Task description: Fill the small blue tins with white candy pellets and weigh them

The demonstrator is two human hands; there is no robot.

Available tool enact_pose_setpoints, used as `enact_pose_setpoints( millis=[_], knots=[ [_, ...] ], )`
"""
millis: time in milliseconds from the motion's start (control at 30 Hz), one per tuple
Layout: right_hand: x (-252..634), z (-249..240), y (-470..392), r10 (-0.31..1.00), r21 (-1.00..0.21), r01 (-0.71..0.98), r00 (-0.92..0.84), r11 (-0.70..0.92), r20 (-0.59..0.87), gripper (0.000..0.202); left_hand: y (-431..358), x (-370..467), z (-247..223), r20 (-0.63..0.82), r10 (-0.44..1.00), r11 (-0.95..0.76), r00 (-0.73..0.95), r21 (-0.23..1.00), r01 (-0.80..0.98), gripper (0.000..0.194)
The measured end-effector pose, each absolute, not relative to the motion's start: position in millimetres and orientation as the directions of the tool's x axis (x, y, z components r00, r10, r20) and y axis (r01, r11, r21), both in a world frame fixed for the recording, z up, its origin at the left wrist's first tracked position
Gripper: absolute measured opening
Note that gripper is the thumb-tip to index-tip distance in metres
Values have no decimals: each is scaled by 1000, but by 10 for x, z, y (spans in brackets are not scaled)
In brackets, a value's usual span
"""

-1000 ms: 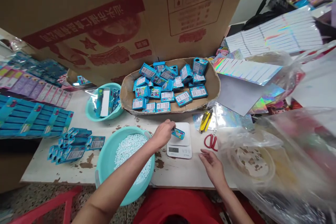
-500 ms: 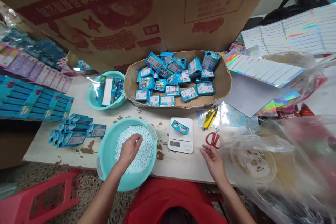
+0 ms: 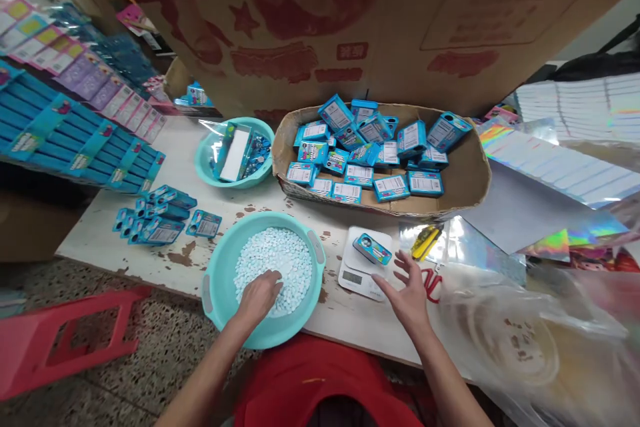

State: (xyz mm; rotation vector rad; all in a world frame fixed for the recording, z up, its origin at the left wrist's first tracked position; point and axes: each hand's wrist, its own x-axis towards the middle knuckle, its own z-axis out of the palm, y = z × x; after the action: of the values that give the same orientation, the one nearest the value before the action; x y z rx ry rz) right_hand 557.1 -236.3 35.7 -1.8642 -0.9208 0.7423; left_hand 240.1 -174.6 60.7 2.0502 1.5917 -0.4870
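Observation:
My left hand [image 3: 261,295] is in the turquoise basin [image 3: 220,267], its curled fingertips at the heap of small pale-blue tablets [image 3: 273,253]. What those fingers hold, if anything, is hidden. A small blue printed box [image 3: 372,249] lies on the white digital scale [image 3: 353,263]. Beside it my right hand [image 3: 407,290] is open, with fingers spread around the scale's right side and nothing in them. Red-handled scissors [image 3: 431,285] and a yellow cutter [image 3: 426,242] lie just past that hand.
A cut-down carton [image 3: 465,193] holds many blue boxes behind the scale. Stacked blue boxes [image 3: 155,217] stand left of the basin, with a smaller turquoise bowl [image 3: 205,173] behind. Clear plastic bags [image 3: 510,320] spread at right. A large carton [image 3: 310,33] rises at the back.
My right hand has moved up and left from beside the scissors to the scale, its fingers spreading. My left hand stays in the basin. The view has turned and shifted.

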Motion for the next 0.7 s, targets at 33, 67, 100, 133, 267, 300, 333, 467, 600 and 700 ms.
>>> enact_pose_setpoints(
  millis=[33, 67, 100, 133, 267, 300, 333, 467, 600, 700],
  knots=[
    [5565, 400, -2264, 856, -893, 343, 510, -293, -85, 66, -1761, 2373, 602, -553, 796, -178, 248, 177, 968, 26],
    [5566, 451, -2174, 874, -884, 378, 481, -276, -68, 61, -1775, 2345, 608, -547, 801, -160, 241, 193, 968, 25],
    [5571, 511, -2096, 885, -874, 404, 461, -268, -59, 57, -1787, 2319, 626, -540, 808, -137, 235, 214, 967, 24],
    [5571, 579, -2028, 890, -864, 428, 454, -266, -50, 55, -1794, 2295, 660, -530, 817, -111, 227, 243, 964, 23],
    [5338, 907, -1793, 870, -811, 559, 472, -173, 140, 49, -1721, 2260, 961, -357, 915, -8, 187, 448, 894, 32],
    [5181, 992, -1731, 904, -817, 571, 390, -87, 176, 46, -1674, 2265, 1075, -271, 944, -28, 188, 501, 865, 40],
    [4983, 1073, -1666, 938, -831, 556, 284, 7, 198, 43, -1619, 2271, 1198, -181, 961, -80, 209, 540, 838, 50],
    [4024, 1281, -1417, 976, -916, 342, -117, 211, 181, 32, -1425, 2145, 1657, -20, 926, -304, 378, 555, 774, 55],
    [3517, 1247, -1236, 981, -977, 170, -161, 131, 103, 55, -1413, 1553, 1746, -64, 995, -24, 79, 609, 793, 31],
    [3595, 1109, -1161, 994, -968, 243, -95, 70, 48, 50, -1394, 893, 1487, -50, 925, 342, -377, 546, 765, 31]
  ],
)
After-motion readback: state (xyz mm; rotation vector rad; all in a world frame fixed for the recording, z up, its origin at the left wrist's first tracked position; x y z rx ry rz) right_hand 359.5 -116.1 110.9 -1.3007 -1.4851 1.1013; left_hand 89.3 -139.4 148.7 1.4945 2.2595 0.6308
